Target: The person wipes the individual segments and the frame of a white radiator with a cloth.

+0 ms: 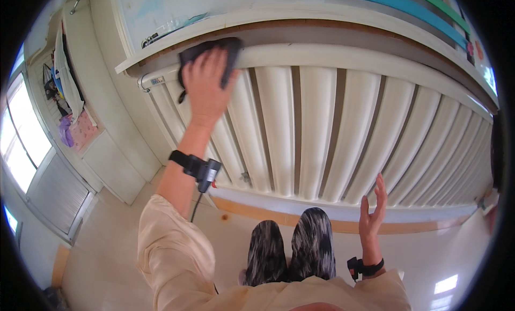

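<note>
My left hand lies flat on a dark cloth, pressing it against the top rail at the left end of a cream-white radiator. Fingers are spread over the cloth, which hangs down past the rail; its far side is partly under the hand. My right hand is raised in front of the radiator's lower part, with fingers apart and nothing in it. Both wrists wear black straps with small devices.
A white sill juts out above the radiator, with small items at its left. Hanging clothes and a glazed door are at the left. An orange-tan strip runs along the floor below the radiator.
</note>
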